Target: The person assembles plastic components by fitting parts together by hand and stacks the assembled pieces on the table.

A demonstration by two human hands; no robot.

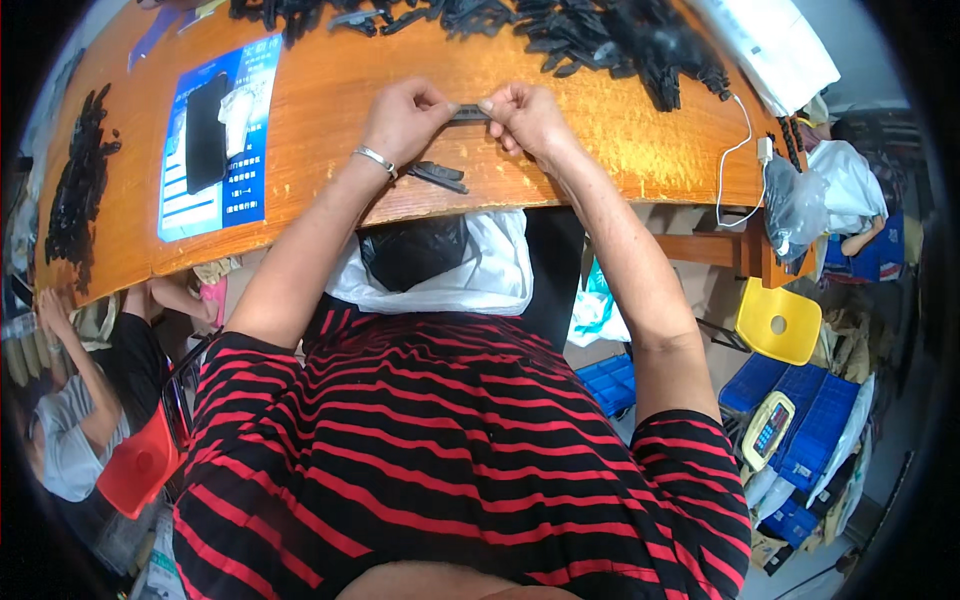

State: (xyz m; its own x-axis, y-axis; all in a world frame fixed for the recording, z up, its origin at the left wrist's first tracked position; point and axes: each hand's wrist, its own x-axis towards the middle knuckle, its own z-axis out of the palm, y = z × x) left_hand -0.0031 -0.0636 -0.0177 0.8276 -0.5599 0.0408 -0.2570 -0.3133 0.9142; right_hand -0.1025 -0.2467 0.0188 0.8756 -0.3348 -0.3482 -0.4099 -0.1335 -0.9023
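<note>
Between my two hands, above the wooden table, is a short dark strip-shaped piece (pixel 469 113), pinched at both ends. My left hand (pixel 408 118), with a silver bracelet at the wrist, closes its thumb and fingers on the left end. The right end sits in a pinch of my right hand (pixel 528 120). Just below, near the table's front edge, lie several similar loose black pieces (pixel 438 177). A large heap of black pieces (pixel 600 40) spreads along the far side. What exactly these pieces are is too small to tell.
On the left of the table (pixel 330 180), a black phone (pixel 207 135) rests on a blue-and-white printed sheet (pixel 245 190). Another black heap (pixel 80 190) lies beyond it. An open white bag with black lining (pixel 500 265) hangs at my lap. A white cable (pixel 722 170) trails at right. Another person (pixel 75 420) sits at lower left.
</note>
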